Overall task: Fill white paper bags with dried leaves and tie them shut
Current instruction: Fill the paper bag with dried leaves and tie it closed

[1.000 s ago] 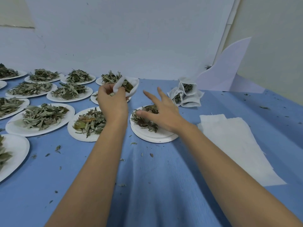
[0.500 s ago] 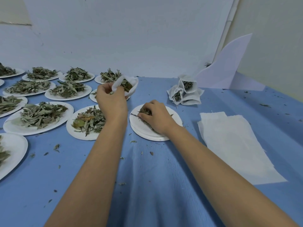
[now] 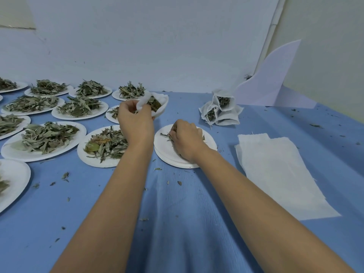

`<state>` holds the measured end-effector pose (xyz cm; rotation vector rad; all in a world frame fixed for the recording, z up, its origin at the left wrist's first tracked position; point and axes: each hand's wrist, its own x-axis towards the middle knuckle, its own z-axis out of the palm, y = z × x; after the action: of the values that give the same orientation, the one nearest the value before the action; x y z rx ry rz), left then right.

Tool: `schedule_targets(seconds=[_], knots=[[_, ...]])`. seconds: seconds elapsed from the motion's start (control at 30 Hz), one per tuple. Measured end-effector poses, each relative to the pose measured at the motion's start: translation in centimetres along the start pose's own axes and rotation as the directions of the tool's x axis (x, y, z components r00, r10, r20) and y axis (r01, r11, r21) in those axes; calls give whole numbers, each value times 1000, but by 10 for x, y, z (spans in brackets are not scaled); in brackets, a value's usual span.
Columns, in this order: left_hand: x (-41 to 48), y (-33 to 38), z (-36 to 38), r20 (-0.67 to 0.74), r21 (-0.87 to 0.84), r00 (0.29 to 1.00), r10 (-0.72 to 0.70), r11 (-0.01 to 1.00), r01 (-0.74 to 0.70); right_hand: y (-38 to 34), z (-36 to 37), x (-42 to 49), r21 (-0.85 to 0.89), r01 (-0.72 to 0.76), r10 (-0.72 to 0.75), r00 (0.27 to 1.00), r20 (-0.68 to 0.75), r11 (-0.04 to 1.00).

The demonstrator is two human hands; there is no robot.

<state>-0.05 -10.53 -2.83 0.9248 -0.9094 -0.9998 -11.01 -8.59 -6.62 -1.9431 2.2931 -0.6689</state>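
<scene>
While the blue table (image 3: pixel 187 223) fills the frame, plates (image 3: pixel 7 152) of leaves (image 3: pixel 45 134) cover its left side. Flat bags (image 3: pixel 275 174) lie at right. Plate stack (image 3: pixel 167 154) at centre. Filled bags (image 3: pixel 222 113) piled upper right of centre. Left hand (image 3: pixel 136 123), raised above centre, pinches an open bag (image 3: pixel 162 104) at its rim, leaves inside. Right hand (image 3: pixel 187 138), fingers curled, grips a clump (image 3: pixel 166 134) on the plate stack.
</scene>
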Motion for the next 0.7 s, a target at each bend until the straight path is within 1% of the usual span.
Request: schedule_targets(seconds=[0.1, 0.27, 0.33, 0.43, 0.5, 0.57, 0.7], knots=[[-1, -1, 1, -1, 20, 1000, 1, 1000, -1, 1, -1, -1, 19, 6, -4, 998, -67, 1000], [1, -1, 1, 0, 27, 1000, -19, 999, 19, -2, -18, -2, 50, -16, 20, 998, -66, 999], [1, -1, 1, 1, 35, 1000, -28, 999, 28, 1, -29, -6, 66, 12, -11, 1000, -16, 998], [1, -3, 1, 13, 44, 999, -42, 998, 41, 12, -44, -15, 108, 78, -95, 982, 160, 991], [1, -5, 2, 15, 44, 999, -50, 998, 49, 18, -46, -21, 127, 119, -145, 964, 222, 985], [2, -5, 2, 15, 44, 999, -50, 998, 49, 20, -43, -24, 111, 161, -181, 962, 205, 981], [0, -6, 1, 20, 37, 999, -45, 998, 45, 21, -35, -25, 47, 195, -199, 974, 106, 980]])
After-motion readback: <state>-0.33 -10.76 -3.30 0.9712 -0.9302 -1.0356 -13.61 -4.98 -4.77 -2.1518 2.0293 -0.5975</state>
